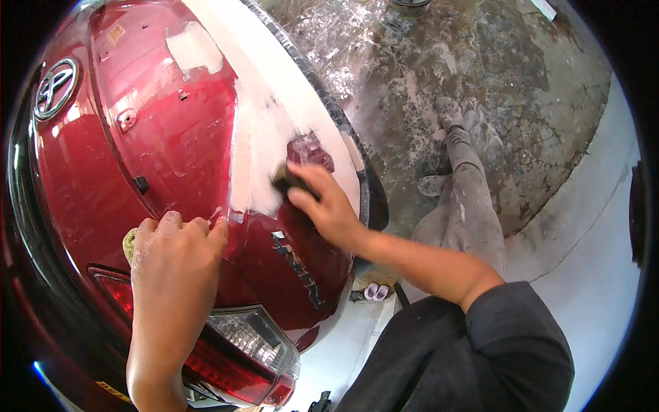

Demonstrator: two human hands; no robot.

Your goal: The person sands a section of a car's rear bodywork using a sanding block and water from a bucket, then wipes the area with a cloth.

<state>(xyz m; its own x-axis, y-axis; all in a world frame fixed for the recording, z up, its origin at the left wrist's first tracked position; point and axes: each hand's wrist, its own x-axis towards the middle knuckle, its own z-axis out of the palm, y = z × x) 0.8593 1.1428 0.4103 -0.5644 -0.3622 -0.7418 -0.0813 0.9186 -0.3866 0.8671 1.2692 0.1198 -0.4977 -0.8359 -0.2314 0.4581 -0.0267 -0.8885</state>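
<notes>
My right hand [328,204] is closed on a small dark pad [285,180], probably a sanding pad, pressed against the car's rear. Around it lies pale, dusty filler [261,147], with a bare dark-red patch [310,152] just beyond. My left hand [175,250] rests on the red tailgate [168,147], above the tail light [250,336]. Its fingers are curled over a yellow-green, rough, sponge-like piece [129,245], which shows only at the left edge; most of it is hidden. White dust coats the fingers.
Chrome lettering [296,268] and a round chrome emblem [57,89] stand out from the bodywork. A dark bumper strip [374,185] borders the filler. Wet, stained floor [494,55] lies to the right. A bucket [410,5] is at the far edge, a pale wall [583,233] at right.
</notes>
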